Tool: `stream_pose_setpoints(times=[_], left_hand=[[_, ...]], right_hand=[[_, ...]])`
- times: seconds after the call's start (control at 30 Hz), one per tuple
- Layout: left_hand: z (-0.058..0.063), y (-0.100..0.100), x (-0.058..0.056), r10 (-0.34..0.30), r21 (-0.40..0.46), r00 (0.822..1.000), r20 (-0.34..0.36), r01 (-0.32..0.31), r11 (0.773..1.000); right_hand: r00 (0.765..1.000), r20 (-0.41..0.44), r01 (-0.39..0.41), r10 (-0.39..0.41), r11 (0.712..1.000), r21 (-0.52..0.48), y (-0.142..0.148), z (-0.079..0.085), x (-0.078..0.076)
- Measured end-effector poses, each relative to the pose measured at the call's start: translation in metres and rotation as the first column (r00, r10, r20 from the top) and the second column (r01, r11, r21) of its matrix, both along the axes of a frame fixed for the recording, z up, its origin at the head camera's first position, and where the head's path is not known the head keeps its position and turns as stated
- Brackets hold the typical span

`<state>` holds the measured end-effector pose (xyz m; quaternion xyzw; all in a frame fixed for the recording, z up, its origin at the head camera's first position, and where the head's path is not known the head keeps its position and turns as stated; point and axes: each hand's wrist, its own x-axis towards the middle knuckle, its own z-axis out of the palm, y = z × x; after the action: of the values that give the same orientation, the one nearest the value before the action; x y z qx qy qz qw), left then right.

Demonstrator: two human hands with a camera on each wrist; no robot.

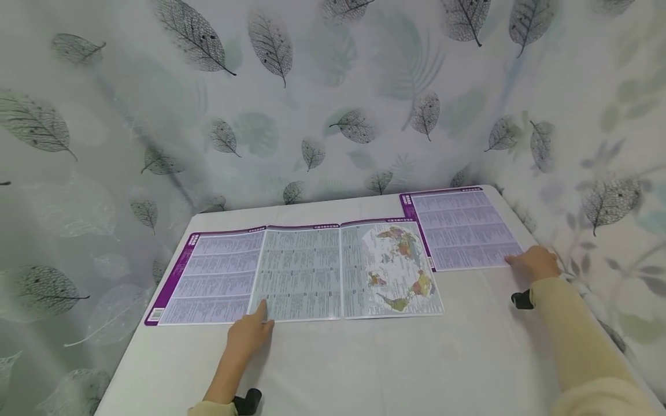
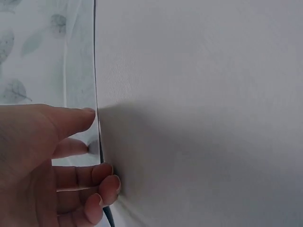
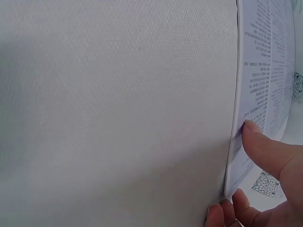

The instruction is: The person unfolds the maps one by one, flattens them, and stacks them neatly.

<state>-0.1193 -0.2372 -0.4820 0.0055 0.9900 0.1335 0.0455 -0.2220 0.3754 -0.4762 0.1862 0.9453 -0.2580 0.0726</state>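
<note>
Left hand (image 1: 248, 337) at the map sheet (image 1: 302, 274), right hand (image 1: 536, 264) at the text sheet (image 1: 460, 228)
Head: both sheets lie on the table (image 1: 359, 367). Left wrist: fingers partly bent; I cannot tell whether they grip. Right wrist: hand pinches the text sheet's corner.

White counter (image 1: 395, 364) with rounded corners, tucked between pale walls (image 1: 322, 98) on three sides, all grey skeleton-leaf print plus faded green leaves. Lighting's pretty soft, kinda dimmer on the left.
</note>
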Motion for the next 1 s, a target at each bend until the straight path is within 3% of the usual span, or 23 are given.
stream_pose_setpoints(times=[0.2,0.37,0.53,0.77,1.0], left_hand=[[-0.001,0.031,-0.008,-0.154,0.000,0.987,-0.047,0.154,0.988],[-0.004,0.057,-0.015,-0.283,-0.002,0.958,-0.056,0.283,0.959],[-0.008,0.074,-0.016,-0.376,-0.049,0.923,-0.077,0.373,0.926],[-0.005,0.080,-0.013,-0.415,-0.057,0.908,-0.051,0.412,0.909],[0.001,0.081,-0.014,-0.414,-0.017,0.910,-0.015,0.413,0.910]], right_hand=[[0.997,-0.057,0.040,-0.043,0.998,-0.050,0.006,-0.002,0.004],[0.987,-0.162,0.004,-0.015,0.998,-0.068,0.009,-0.005,0.003],[0.957,-0.291,-0.049,0.026,0.996,-0.071,0.014,-0.004,0.001],[0.931,-0.366,-0.020,0.003,0.999,-0.042,0.009,0.029,0.004],[0.862,-0.507,-0.007,0.017,1.000,0.023,-0.002,0.062,0.017]])
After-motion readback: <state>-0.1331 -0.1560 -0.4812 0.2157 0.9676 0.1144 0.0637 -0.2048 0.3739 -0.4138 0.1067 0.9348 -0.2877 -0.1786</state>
